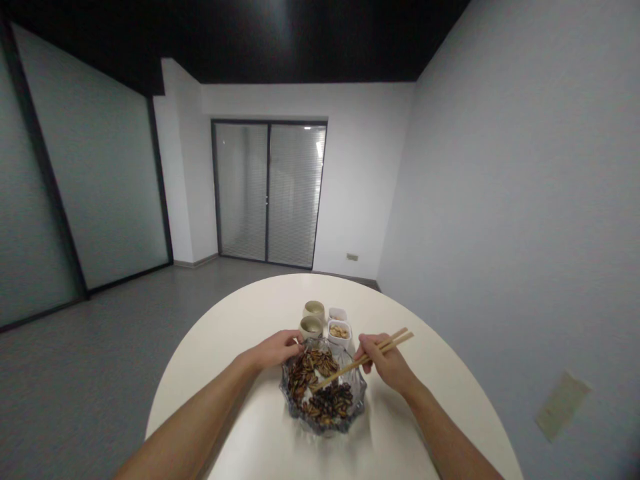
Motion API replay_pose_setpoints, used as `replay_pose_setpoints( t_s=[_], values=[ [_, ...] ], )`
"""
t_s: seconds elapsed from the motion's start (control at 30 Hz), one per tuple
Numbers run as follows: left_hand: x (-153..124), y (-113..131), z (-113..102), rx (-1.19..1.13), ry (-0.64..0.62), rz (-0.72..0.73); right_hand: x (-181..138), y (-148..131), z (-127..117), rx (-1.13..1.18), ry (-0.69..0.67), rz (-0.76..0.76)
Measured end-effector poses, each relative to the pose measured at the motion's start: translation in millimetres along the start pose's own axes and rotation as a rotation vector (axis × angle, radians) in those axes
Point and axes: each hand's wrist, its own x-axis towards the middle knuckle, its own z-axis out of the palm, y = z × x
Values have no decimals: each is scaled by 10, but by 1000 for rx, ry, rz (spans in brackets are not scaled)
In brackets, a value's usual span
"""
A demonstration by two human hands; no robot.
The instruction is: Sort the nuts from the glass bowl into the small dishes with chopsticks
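1. On my feed I count two bare hands, both over one cut-glass bowl [324,427]; the bowl sits near the middle of the table, in front of me.
2. My right hand [386,363] is clenched around one pair of wooden chopsticks [369,353]; their tips reach down into the bowl, and I cannot tell whether they pinch anything.
3. My left hand [276,350] hangs loosely curled at the bowl's far rim; I see nothing in it, but I cannot tell whether it grips anything.
4. The bowl holds a heap of dark striped seeds [313,375], too many to count from here; they look like sunflower seeds, lying in two rough clusters.
5. Just beyond the bowl I count two small ceramic cups [311,327] and two small white tubs [339,334]; the nearer tub holds pale nuts, and the farther tub's contents are hard to make out.
6. All of this stands on one round white table [235,340]; ahead I count one double glass door [269,193] with blinds, and a pale sheet [563,407] hangs on the right wall, its surface too blurred to read.
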Motion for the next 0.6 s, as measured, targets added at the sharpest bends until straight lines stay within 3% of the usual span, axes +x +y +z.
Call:
replay_pose_setpoints(
  t_s=[0.37, 0.6],
  values=[
    [-3, 10, 4, -6, 7, 16, 6, 26, -26, 24, 64, -1],
    [9, -66, 6, -22, -2, -7, 44, 47, 0, 15, 311, -72]
  ],
)
